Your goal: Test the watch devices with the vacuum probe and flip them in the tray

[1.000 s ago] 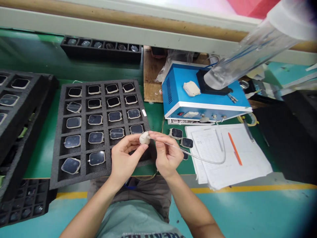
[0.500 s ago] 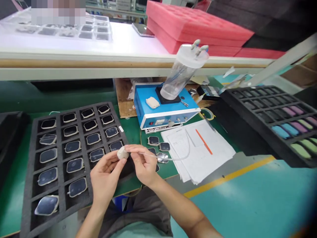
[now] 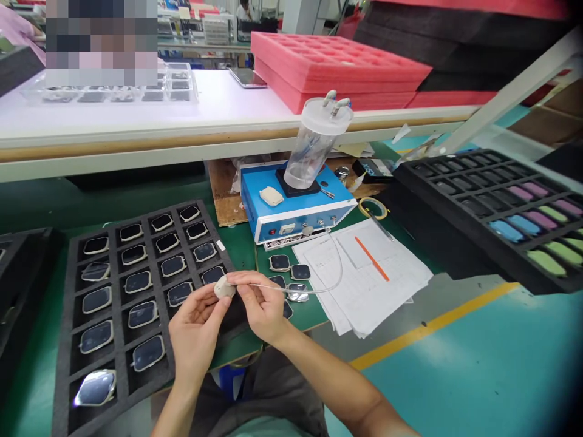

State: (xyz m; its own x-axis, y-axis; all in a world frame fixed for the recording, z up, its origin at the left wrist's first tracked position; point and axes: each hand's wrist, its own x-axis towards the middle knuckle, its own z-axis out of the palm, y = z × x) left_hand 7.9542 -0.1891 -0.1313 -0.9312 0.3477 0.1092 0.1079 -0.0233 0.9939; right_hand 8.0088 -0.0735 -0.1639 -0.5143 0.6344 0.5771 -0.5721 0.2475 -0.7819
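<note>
My left hand [image 3: 195,325] is closed around the edge of a beige smartwatch case [image 3: 224,287], held up over the front edge of the green table. Pinched in my right hand [image 3: 265,308] is a thin clear tube [image 3: 337,274], its end at the case's right side; my fingers hide the exact contact. The tube loops back to the front of a blue machine [image 3: 298,213]. Left of my hands lies a black foam tray [image 3: 119,363] with dark-screened watches in its pockets. Several more watches [image 3: 300,272] rest on the table just beyond my right hand.
On the machine sit another beige case [image 3: 271,195] and a clear cylinder [image 3: 304,152]. Papers [image 3: 364,297] with an orange strip [image 3: 372,258] lie to the right, near a tape roll [image 3: 373,207]. Beyond stand a tray of coloured pieces [image 3: 483,243] and red foam [image 3: 319,67]. A person is across the shelf.
The camera view has tilted up and shifted slightly, showing more of the background. Both hands keep the same hold on the watch case and the tube.
</note>
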